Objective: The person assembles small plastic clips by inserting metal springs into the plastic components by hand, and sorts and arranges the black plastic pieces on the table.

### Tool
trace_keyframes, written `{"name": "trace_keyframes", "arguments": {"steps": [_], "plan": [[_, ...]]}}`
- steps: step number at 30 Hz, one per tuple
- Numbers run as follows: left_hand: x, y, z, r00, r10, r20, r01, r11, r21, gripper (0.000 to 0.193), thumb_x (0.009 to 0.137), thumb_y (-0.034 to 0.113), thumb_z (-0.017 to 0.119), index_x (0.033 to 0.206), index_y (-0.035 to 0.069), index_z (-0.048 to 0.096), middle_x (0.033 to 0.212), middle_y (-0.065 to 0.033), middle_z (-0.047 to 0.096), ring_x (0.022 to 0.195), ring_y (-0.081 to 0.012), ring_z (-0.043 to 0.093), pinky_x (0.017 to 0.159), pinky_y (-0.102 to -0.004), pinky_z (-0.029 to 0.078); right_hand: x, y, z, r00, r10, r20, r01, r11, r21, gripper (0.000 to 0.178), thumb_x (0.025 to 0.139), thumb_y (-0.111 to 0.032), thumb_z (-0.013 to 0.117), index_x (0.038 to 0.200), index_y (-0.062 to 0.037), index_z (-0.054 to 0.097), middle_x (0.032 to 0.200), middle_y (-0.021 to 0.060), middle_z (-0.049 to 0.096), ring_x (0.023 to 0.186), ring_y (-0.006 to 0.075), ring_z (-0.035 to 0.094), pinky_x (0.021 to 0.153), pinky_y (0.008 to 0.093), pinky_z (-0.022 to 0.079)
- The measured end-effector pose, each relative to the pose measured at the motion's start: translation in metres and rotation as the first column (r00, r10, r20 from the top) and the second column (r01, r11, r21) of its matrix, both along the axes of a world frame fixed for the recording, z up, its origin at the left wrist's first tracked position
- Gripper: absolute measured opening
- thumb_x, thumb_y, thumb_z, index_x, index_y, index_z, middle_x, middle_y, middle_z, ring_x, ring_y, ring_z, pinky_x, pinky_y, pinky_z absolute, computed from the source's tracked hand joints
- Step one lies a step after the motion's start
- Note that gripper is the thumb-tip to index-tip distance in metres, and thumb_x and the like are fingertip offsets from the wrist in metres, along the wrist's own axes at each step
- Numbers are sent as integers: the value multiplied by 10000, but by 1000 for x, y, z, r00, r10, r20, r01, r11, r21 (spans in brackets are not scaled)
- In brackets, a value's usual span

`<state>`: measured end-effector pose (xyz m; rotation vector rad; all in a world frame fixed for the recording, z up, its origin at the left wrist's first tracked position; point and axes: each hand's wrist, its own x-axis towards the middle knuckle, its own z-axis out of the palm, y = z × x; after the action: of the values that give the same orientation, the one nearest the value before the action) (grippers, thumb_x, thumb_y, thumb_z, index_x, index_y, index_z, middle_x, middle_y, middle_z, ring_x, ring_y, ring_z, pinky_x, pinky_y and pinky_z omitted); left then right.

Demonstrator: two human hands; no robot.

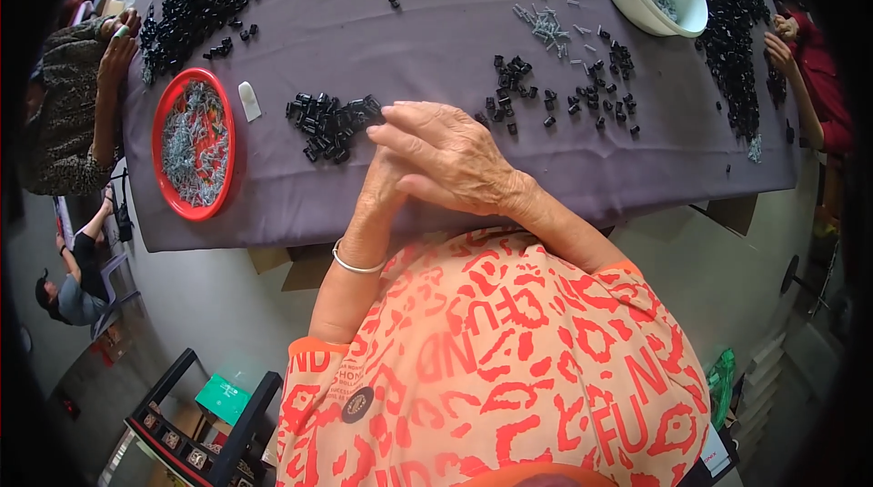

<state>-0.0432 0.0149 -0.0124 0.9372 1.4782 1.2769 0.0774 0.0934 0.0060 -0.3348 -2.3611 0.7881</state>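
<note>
Watching remotely, I can't tell either grip: right hand (455, 155) covers left hand (386, 170); black pieces (326, 127) lie close, presumably for easy reach.

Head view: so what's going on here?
The person's right hand lies over the left hand, which is mostly hidden, beside a pile of small black parts on the cloth-covered table. Whether either hand grips a part can't be told. A red bowl of grey pieces sits to the left; loose black parts lie to the right.
</note>
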Motion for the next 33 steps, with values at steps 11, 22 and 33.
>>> {"name": "trace_keyframes", "arguments": {"steps": [11,22,33], "plan": [[-7,10,-20,540,-154,-828,366,928,66,249,816,122,575,1042,26,534,937,-127,563,841,-266,564,701,-343,456,3,2,-14,1000,-6,-1,6,1000,-14,525,860,-417,504,1246,-62,523,1298,163,506,1192,336,492,1015,454,373],[21,10,24,998,16,-68,-32,967,-254,163,812,103,645,922,-17,641,779,-103,674,663,-137,667,568,-251,515,78,33,-4,882,-469,-35,470,882,35,123,733,16,672,844,-22,637,827,99,598,796,260,578,705,346,474],[-41,7,24,655,202,-729,-243,969,50,143,780,4,643,922,-2,651,747,-26,632,623,-67,573,596,-221,475,21,47,-22,915,-394,84,379,913,150,178,774,-40,622,952,-50,610,927,103,588,882,287,576,773,379,462]]}}
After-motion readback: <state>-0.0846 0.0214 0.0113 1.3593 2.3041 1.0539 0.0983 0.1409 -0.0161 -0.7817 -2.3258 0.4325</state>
